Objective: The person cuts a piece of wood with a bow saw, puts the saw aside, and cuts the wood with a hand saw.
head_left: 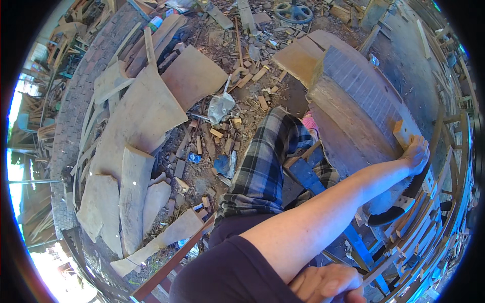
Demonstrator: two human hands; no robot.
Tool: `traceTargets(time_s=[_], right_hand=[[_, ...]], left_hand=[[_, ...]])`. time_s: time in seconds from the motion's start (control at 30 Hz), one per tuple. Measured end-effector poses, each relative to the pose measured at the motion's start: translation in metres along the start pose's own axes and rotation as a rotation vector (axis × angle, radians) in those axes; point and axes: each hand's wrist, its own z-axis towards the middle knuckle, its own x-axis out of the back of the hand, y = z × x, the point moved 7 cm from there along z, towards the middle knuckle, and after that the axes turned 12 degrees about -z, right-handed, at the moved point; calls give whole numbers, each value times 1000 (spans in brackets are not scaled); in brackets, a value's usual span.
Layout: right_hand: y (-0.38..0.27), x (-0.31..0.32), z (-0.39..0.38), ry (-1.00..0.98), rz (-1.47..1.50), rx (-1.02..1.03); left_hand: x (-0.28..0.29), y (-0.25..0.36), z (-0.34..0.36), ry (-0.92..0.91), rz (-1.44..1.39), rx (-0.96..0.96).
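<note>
My left arm reaches across to the right. My left hand (417,155) is closed around the near end of a small pale wood block (402,133), which stands at the right edge of a thick, slanted slab of wood (348,98). Just below that hand is a handsaw (391,212) with a black handle, its toothed blade running up to the right, partly behind my wrist. My right hand (331,283) is at the bottom edge, under my left forearm, with its fingers curled. What it holds, if anything, is hidden.
Large wood offcuts (136,116) lie at left. Scattered blocks, chips and a crumpled plastic bag (221,107) cover the ground ahead. A blue metal frame (305,175) passes beneath my forearm. Stacked wood strips (422,242) fill the right side. A handwheel (293,12) lies at the far side.
</note>
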Motion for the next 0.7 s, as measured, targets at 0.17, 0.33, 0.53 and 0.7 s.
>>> traceTargets(time_s=[0.17,0.33,0.53,0.7], right_hand=[[-12,4,-19,76,-34,-28],[-12,5,-15,54,-44,-36],[-5,0,-13,18,-20,-59],[4,-1,-15,23,11,-41]], left_hand=[[7,3,1,27,45,-51],[9,-1,0,-15,46,-9],[12,0,-1,-18,45,4],[3,-5,-7,-69,105,-18]])
